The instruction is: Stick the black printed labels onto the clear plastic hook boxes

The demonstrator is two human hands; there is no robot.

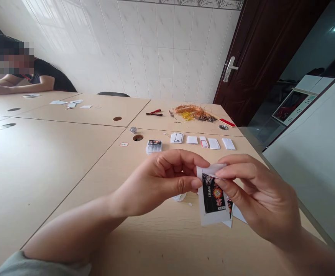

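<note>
Seen from above, looking down at two bare hands over a pale wooden tabletop (55,161). Left hand (161,180) pinching the upper left edge of a small packet (213,199), thumb and forefinger closed tight on it. Right hand (253,195) gripping the packet's white top flap from the right, fingers curled over the fold, apparently so the two pinches can work against each other at the packet's top. Packet held upright in the air just above the near tabletop, printed side toward the camera: white border, dark panel with a red and orange burst. More white sheets or packets tucked behind it under the right hand, hard to count. A scrap of crumpled white paper (180,197) lying on the tabletop just below the left hand. Farther off, a row of small white packets (203,141) laid side by side, kept apart as if sorted, with a clear plastic box (154,146) to their left beside a round cable hole (138,137). At the far edge, a tangle of copper and yellow wire (194,113) with red-handled pliers (154,113) to its left. Far left, another person (29,78) seated at the joined tabletop, forearms resting flat, with small white papers (69,102) nearby. White tiled wall behind; dark door (259,57) at the far right.
</note>
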